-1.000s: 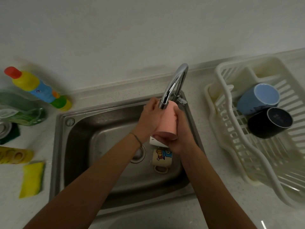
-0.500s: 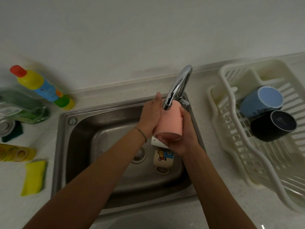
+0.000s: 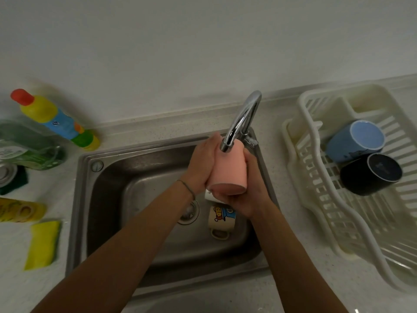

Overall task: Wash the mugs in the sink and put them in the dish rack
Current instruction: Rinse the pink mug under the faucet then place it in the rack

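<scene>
Both hands clamp the smooth pink ceramic mug (image 3: 228, 170) over the steel sink (image 3: 108, 177): left hand (image 3: 202, 163) wrapping one side, right hand (image 3: 250, 190) cupping the other, mouth up at the curved chrome faucet (image 3: 242, 119). Below the grip, a cream cartoon-printed mug (image 3: 221, 219) lies on the basin floor.

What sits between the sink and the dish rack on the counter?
Nothing: in the head view, only a bare strip of speckled counter separates the sink from the dish rack.
</scene>
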The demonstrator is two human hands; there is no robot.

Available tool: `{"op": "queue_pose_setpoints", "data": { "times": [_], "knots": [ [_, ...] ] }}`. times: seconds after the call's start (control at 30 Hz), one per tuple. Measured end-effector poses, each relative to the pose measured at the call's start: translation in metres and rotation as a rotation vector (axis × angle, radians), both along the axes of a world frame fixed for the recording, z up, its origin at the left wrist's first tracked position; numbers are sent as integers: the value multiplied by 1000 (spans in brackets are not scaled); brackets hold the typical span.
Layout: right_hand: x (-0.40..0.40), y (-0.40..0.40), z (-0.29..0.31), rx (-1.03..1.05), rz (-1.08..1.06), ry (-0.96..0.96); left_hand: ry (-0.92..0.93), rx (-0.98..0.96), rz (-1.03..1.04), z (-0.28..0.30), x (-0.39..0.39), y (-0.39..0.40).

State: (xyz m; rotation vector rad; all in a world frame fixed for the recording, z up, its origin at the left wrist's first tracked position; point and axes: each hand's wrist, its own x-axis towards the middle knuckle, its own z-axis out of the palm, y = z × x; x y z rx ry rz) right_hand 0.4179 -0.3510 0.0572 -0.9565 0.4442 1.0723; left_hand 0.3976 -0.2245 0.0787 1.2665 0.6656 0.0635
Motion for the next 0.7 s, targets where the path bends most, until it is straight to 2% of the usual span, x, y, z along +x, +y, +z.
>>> {"op": "queue_pose_setpoints", "data": {
  "times": [0.1,0.13,0.2,0.27,0.3,0.37,0.47,0.6,0.7],
  "knots": [
    [7,2,8,-363,131,-352,27,90,2,0,0,0],
    [9,4,10,-421,129,-434,23,143,-3,0,1,0],
    [6,9,11,-423,86,-545,0,194,-13,2,6,-1],
    [1,13,11,-438,46,-623,-14,155,-4,0,10,-4],
    [1,13,10,-418,32,-601,-16,129,0,-2,10,-7],
    [3,10,9,-295,0,-397,-23,168,-5,-8,7,-15],
    [4,-1,7,-88,-37,-98,-60,415,-117,-15,0,-20],
    [-8,-6,0,159,-53,38,-16,515,-78,-8,8,1],
    [-10,-4,-1,223,-114,93,-20,469,-38,-10,14,3]
  ]
}}
